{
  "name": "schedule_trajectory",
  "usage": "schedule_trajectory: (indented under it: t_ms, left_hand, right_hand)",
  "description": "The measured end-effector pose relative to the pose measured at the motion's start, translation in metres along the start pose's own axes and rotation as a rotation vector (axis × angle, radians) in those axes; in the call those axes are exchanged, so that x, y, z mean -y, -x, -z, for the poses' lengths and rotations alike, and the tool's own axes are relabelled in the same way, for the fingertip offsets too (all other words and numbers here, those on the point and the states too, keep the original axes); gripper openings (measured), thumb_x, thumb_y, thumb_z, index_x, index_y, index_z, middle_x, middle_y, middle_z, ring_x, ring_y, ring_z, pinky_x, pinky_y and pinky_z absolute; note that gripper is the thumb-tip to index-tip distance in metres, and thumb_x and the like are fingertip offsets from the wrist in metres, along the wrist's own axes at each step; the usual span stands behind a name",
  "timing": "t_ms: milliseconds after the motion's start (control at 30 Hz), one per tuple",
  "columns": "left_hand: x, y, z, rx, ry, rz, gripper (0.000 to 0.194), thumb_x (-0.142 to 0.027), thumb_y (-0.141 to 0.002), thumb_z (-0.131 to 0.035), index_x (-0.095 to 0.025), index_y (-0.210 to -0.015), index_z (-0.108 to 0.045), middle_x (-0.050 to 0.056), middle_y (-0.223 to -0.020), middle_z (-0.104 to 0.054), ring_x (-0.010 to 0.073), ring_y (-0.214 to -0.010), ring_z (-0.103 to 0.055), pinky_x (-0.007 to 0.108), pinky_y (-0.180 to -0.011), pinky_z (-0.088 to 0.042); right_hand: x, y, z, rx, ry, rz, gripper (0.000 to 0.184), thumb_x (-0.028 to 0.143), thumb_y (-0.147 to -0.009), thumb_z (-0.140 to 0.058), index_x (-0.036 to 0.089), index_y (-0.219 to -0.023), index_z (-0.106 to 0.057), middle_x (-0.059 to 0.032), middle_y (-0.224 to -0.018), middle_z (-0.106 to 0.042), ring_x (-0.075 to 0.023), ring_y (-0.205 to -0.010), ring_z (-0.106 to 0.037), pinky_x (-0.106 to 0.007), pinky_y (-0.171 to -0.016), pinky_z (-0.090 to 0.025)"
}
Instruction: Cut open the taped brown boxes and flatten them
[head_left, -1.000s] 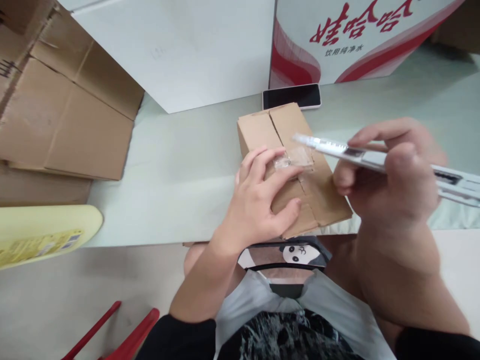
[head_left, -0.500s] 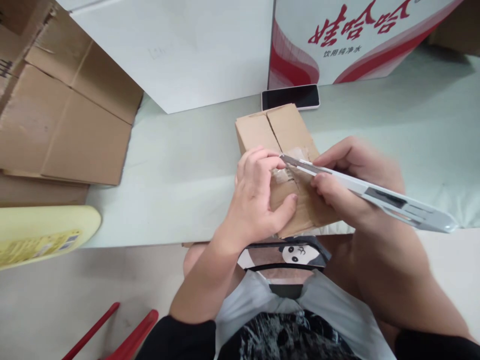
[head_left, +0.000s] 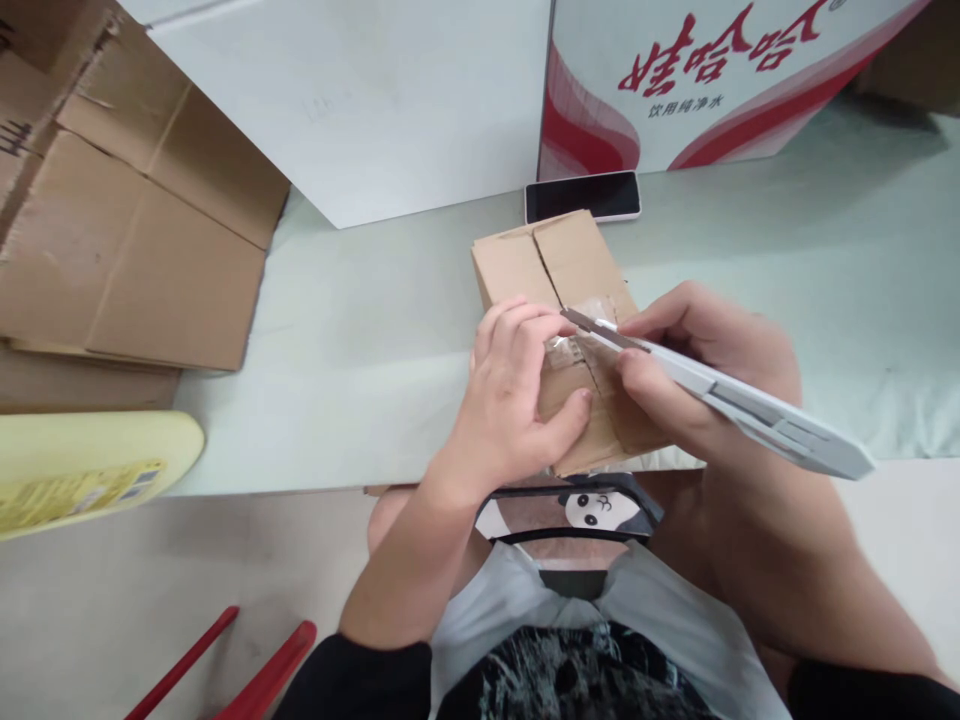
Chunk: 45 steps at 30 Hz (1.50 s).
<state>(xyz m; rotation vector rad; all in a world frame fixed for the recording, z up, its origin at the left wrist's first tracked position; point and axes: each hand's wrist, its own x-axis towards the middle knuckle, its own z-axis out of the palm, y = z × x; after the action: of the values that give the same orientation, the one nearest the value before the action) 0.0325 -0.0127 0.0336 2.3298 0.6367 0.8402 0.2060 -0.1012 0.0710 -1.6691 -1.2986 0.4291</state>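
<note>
A small brown cardboard box lies at the table's near edge, with a center seam and clear tape across it. My left hand grips the box from its left side, thumb and fingers pressed on the top. My right hand is closed around a white utility knife, thumb and fingers near its front. Its bare metal blade points to the upper left, over the tape and close to my left fingertips. Whether the blade touches the tape, I cannot tell.
Behind the box lies a phone, in front of a white carton and a red-and-white carton. Large cardboard boxes stand left, above a yellow bottle. The pale green tabletop ends just before my lap.
The knife's rear end has swung toward me and to the left, turning the handle in my right hand. The blade tip has barely shifted. My left hand and the box look unmoved.
</note>
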Motion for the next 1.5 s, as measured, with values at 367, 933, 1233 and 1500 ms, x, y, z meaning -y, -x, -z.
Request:
schedule_trajectory:
  t_ms: [367, 933, 1233, 1500]
  left_hand:
    - [0.003, 0.0, 0.003, 0.015, -0.025, -0.021, 0.039, -0.038, -0.095, -0.059, -0.028, -0.13, -0.046, 0.01, -0.132, -0.064, 0.0322, -0.138, -0.052, 0.058, -0.125, -0.037]
    - [0.009, 0.002, 0.001, -0.007, -0.006, -0.006, 0.047, -0.043, -0.098, -0.061, -0.027, -0.138, -0.043, 0.016, -0.154, -0.045, 0.0334, -0.15, -0.043, 0.056, -0.125, -0.039]
    - [0.013, 0.003, -0.003, -0.017, -0.001, -0.011, 0.043, -0.046, -0.1, -0.059, -0.028, -0.134, -0.04, 0.016, -0.152, -0.044, 0.0345, -0.151, -0.043, 0.057, -0.124, -0.041]
    - [0.013, 0.002, -0.003, -0.027, 0.0, -0.025, 0.041, -0.044, -0.1, -0.059, -0.027, -0.132, -0.04, 0.016, -0.15, -0.045, 0.0327, -0.15, -0.044, 0.056, -0.123, -0.042]
  right_hand:
    - [0.004, -0.001, 0.001, 0.051, -0.037, 0.064, 0.012, 0.027, -0.081, -0.067, 0.025, -0.074, -0.058, 0.008, -0.05, -0.046, -0.009, -0.044, -0.036, -0.028, -0.047, -0.031]
    - [0.0, 0.0, -0.005, 0.022, 0.061, 0.066, 0.007, 0.029, -0.082, -0.071, 0.026, -0.084, -0.064, 0.0064, -0.06, -0.06, -0.0099, -0.048, -0.047, -0.028, -0.052, -0.039]
    - [0.006, -0.005, -0.002, 0.101, 0.081, 0.074, 0.007, 0.027, -0.084, -0.067, 0.025, -0.083, -0.061, 0.0062, -0.06, -0.063, -0.0098, -0.048, -0.051, -0.024, -0.049, -0.036]
    - [0.007, -0.004, -0.003, 0.062, 0.067, 0.06, 0.006, 0.025, -0.082, -0.065, 0.025, -0.08, -0.059, 0.0068, -0.054, -0.055, -0.0093, -0.044, -0.042, -0.025, -0.045, -0.032]
